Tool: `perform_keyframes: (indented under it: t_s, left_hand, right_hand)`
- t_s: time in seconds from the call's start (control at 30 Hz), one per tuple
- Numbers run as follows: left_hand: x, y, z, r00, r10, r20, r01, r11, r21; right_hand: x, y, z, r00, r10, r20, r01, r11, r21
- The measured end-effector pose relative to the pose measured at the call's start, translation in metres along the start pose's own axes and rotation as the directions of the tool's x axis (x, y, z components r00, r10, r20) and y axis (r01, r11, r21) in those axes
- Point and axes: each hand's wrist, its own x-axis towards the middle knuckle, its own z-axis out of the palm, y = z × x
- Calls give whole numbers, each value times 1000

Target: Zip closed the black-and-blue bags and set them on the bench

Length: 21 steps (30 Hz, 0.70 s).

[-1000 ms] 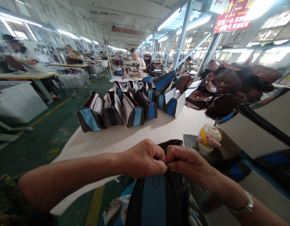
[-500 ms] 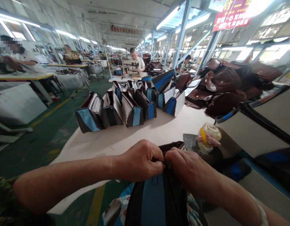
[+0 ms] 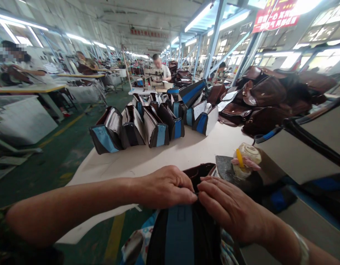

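Black, soft-sided bag with a wide blue stripe [image 3: 179,235] stands upright before your body, beside the smooth white table [image 3: 183,149]. Its brown-lined rim [image 3: 200,168] may pucker or slip if your left hand [image 3: 167,187] slackens its pinch while your right hand [image 3: 230,206] presses unevenly. Your left reaches across nearly level, thumb and curled fingers closed on the near edge; your right slants in, fingers together, almost straight, whether gripping I cannot tell.
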Motion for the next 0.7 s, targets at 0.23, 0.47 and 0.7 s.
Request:
perform_keyframes:
  t_s: [0.23,0.47,0.7]
  left_hand:
    - [5,-9,-5,980,-178,87,190,970,-152]
    - [4,-5,0,989,-134,66,136,990,-24]
    - [2,1,14,994,84,-76,-58,955,291]
  right_hand:
    - [-17,2,9,993,-120,-6,118,985,-128]
    - [-25,5,17,836,544,70,-485,676,555]
    - [3,20,5,858,317,403,-513,556,655]
